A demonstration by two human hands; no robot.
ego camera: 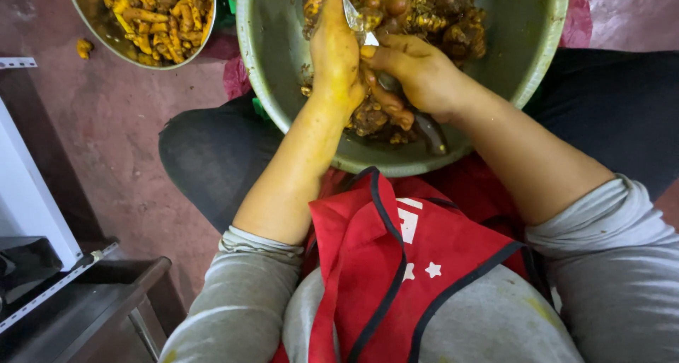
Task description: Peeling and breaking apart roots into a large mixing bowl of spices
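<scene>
Turmeric root: a small unpeeled piece (369, 52) sits pinched between both hands, above the large metal basin (544, 59) resting on the person's lap.
Knife: a short blade (351, 13) lies against the piece, its tip pointing away from the body; which hand grips the handle cannot be told.
Left hand (336, 52): yellow-stained fingers closed on the piece from the left.
Right hand (417, 69): fingers curled shut, thumb pressing the piece.
Risk, cut: the edge runs close to wet, stained fingers; a slip off the knobbly skin would likely carry it into a thumb.
Risk, spill: the basin looks balanced on the knees only; a shift of the legs could tip it.
Heap in basin: muddy roots (438, 13) crowd just behind the hands, leaving little room to work.
Second bowl (92, 13): peeled orange pieces (159, 13), on the floor to the left.
Stray piece (84, 48): on the floor beside that bowl.
Red apron (396, 264): bunched just below the basin.
</scene>
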